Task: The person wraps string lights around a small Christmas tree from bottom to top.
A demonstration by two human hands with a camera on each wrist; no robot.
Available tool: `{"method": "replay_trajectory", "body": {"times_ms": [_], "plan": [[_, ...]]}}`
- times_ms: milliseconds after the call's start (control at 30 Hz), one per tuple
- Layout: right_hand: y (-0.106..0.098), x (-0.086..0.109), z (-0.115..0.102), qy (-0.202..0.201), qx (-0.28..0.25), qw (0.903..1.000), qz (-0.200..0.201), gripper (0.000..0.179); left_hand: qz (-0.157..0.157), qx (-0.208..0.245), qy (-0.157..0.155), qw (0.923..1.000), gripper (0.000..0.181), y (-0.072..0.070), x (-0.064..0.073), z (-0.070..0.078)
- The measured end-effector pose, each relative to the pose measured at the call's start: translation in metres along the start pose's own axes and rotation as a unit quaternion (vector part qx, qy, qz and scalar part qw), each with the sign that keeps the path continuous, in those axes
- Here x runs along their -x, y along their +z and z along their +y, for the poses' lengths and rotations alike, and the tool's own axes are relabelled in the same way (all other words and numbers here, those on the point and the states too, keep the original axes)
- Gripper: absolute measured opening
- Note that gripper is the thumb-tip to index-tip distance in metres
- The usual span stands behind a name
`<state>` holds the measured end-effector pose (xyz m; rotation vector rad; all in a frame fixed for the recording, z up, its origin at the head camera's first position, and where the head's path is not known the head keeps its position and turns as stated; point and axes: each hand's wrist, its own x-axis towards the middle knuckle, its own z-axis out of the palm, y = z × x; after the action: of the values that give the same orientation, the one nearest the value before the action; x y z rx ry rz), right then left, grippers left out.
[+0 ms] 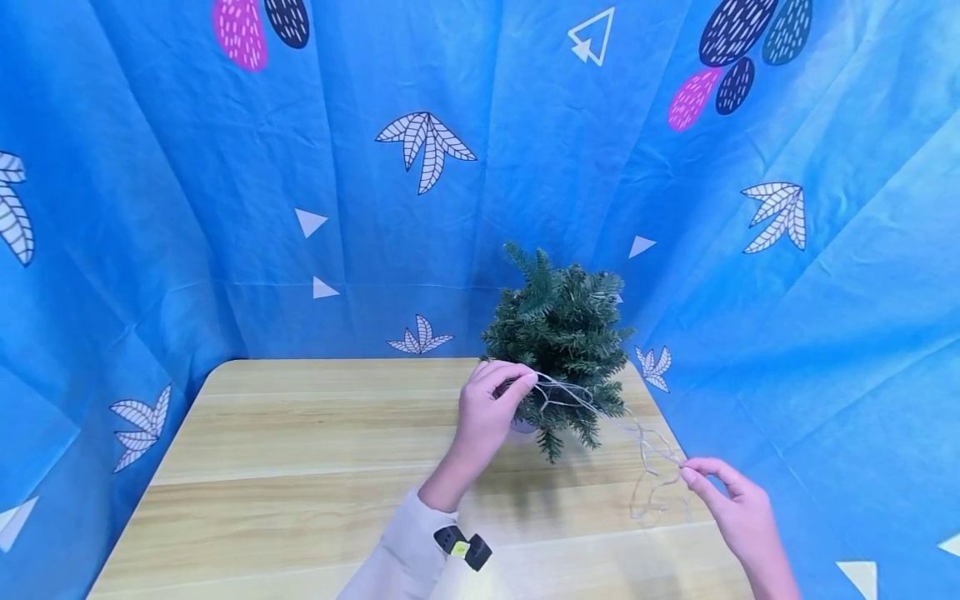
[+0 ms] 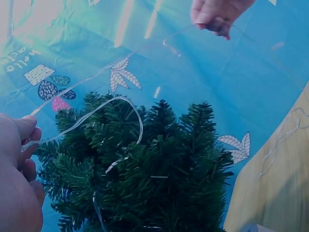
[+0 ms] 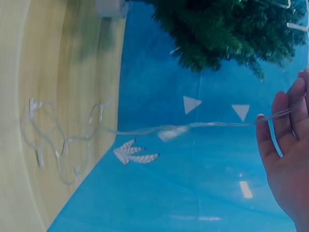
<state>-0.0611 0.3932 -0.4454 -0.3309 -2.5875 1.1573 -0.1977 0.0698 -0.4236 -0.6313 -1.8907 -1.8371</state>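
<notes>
A small green artificial Christmas tree (image 1: 558, 321) stands on the table's right half, its pale base (image 3: 112, 8) mostly hidden under the branches. My left hand (image 1: 487, 408) is in front of the tree, pinching a thin clear string of lights (image 3: 207, 124) between thumb and fingertips. Farther right, over the table's right edge, my right hand (image 1: 738, 504) pinches the same string, which runs between both hands. One loop (image 2: 141, 123) of it hangs against the branches in the left wrist view. Below the right hand, a loose tangle dangles toward the tabletop.
The light wooden table (image 1: 300, 450) has blue printed cloth (image 1: 420, 250) hanging behind it and at both sides. A black band (image 1: 476, 552) with a yellow-green patch is on the left sleeve.
</notes>
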Motion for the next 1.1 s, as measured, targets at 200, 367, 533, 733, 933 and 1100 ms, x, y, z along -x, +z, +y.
{"method": "replay_trajectory", "body": {"times_ms": [200, 367, 533, 733, 933, 1100], "plan": [[-0.007, -0.002, 0.009, 0.005, 0.022, 0.9992, 0.033, 0.028, -0.006, 0.002, -0.024, 0.9997, 0.011, -0.003, 0.0, 0.003], [-0.012, -0.007, 0.01, 0.047, -0.048, 0.9924, 0.103, 0.031, -0.026, -0.02, -0.034, 0.9989, 0.012, 0.002, 0.007, 0.006], [-0.017, -0.02, 0.003, 0.098, -0.221, 0.9557, 0.167, 0.023, -0.045, -0.058, 0.008, 0.9973, 0.012, 0.011, 0.017, 0.008], [-0.025, -0.037, -0.007, 0.113, -0.315, 0.9155, 0.224, 0.02, -0.07, -0.123, 0.056, 0.9884, 0.014, 0.023, 0.028, 0.013], [-0.038, -0.056, -0.025, 0.091, -0.366, 0.8851, 0.272, 0.019, -0.075, -0.162, 0.105, 0.9782, 0.01, 0.041, 0.039, 0.016], [-0.048, -0.073, -0.039, 0.082, -0.368, 0.8839, 0.277, 0.021, -0.084, -0.187, 0.123, 0.9709, 0.008, 0.059, 0.049, 0.018]]}}
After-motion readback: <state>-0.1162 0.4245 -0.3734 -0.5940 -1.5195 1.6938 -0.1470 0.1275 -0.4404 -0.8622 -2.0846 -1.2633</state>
